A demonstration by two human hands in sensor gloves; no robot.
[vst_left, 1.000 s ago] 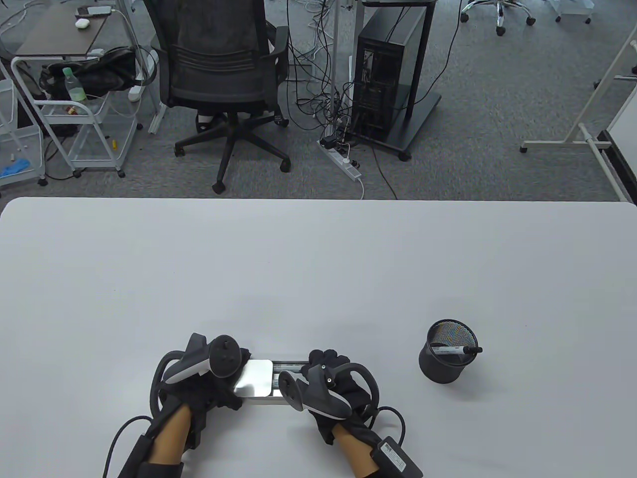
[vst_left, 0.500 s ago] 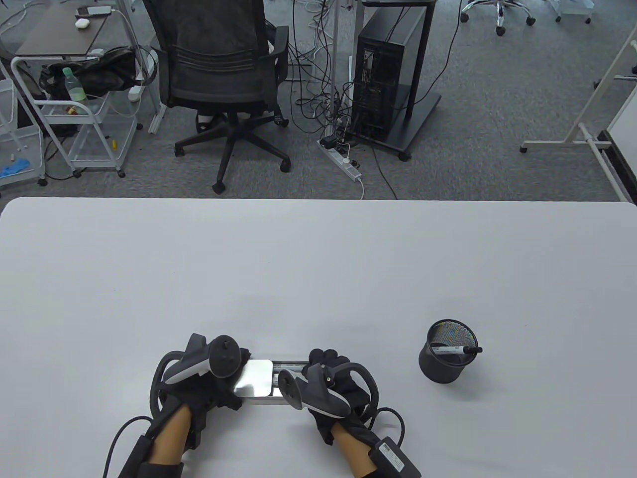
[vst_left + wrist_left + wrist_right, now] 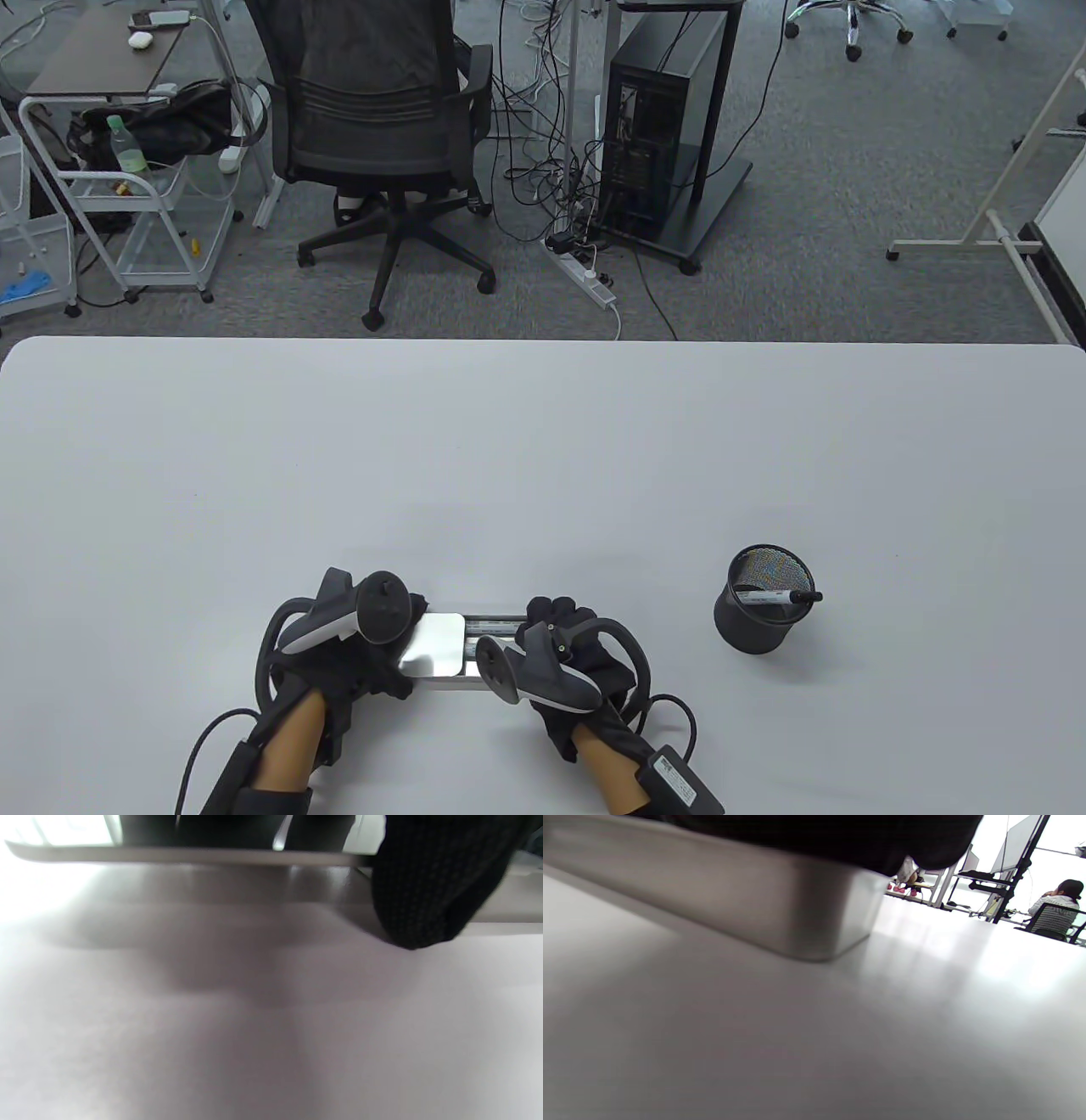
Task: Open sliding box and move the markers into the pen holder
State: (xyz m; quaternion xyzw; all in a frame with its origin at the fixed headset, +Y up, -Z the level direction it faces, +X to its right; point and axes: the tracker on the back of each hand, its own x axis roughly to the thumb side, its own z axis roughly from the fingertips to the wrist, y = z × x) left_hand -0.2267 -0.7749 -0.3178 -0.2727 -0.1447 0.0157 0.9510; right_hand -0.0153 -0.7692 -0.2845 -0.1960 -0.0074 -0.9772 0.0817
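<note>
The metal sliding box (image 3: 437,649) lies near the table's front edge. Its lid (image 3: 433,643) is slid left, and markers (image 3: 496,628) show in the uncovered part. My left hand (image 3: 373,645) grips the lid end. In the left wrist view a gloved fingertip (image 3: 424,895) presses the box's side under the lid's edge (image 3: 169,855). My right hand (image 3: 560,632) curls over the box's right end. Its glove (image 3: 840,836) lies on the box's rim (image 3: 734,908), and what its fingers touch inside is hidden. The black mesh pen holder (image 3: 761,611) stands to the right with one marker (image 3: 785,597) in it.
The white table (image 3: 543,458) stretches far behind the box. Glove cables trail off the front edge by both wrists. Beyond the table stand an office chair (image 3: 382,127) and a computer tower (image 3: 657,127) on the floor.
My right wrist and its tracker have shifted slightly right and toward the front edge. The box, the lid and my left hand are where they were.
</note>
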